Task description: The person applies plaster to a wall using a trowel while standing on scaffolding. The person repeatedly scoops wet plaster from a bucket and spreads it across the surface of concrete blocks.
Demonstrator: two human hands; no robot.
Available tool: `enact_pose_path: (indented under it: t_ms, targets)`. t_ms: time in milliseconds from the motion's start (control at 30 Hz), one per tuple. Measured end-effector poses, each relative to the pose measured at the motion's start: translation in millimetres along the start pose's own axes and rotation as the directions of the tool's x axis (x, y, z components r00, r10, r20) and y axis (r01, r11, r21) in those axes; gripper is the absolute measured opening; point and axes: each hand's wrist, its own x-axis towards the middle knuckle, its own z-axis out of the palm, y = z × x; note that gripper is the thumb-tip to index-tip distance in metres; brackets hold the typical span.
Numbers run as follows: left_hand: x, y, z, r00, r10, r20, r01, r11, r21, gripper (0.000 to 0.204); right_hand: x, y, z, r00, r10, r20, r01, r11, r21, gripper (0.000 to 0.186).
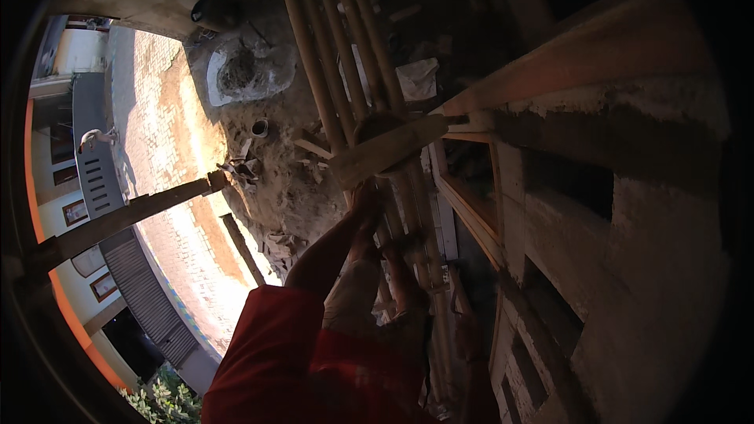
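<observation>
My left arm reaches forward from a red sleeve, and my left hand (365,198) is closed at the near edge of a short wooden board (389,151). The board lies tilted across the line of bamboo poles (334,47), with a dark rounded thing (379,124) partly hidden behind it. My right hand (467,336) is low at the right, beside the poles and in deep shade. Its fingers blur into the dark, and a thin, long shape (458,289) shows just above it. My legs and feet stand on the poles between my arms.
Far below, a heap of grey mix (239,71) sits on a pale sheet near a bucket (260,128). Rough ground with rubble lies under the poles. A wall with window openings (569,188) rises on the right. A wooden beam (149,206) crosses at left, before a sunlit paved lane.
</observation>
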Motion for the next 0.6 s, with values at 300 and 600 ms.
enact_pose_path:
  t_ms: [300,600]
  targets:
    - [179,-49,109,0.993,0.078,0.090,-0.110,0.889,0.444,0.061,83,120,53,0.964,-0.208,-0.163,0.185,0.972,-0.143,0.021]
    - [223,-123,111,0.940,0.342,0.022,-0.308,0.815,0.491,0.039,161,138,51,0.965,-0.245,-0.097,0.168,0.857,-0.488,0.029]
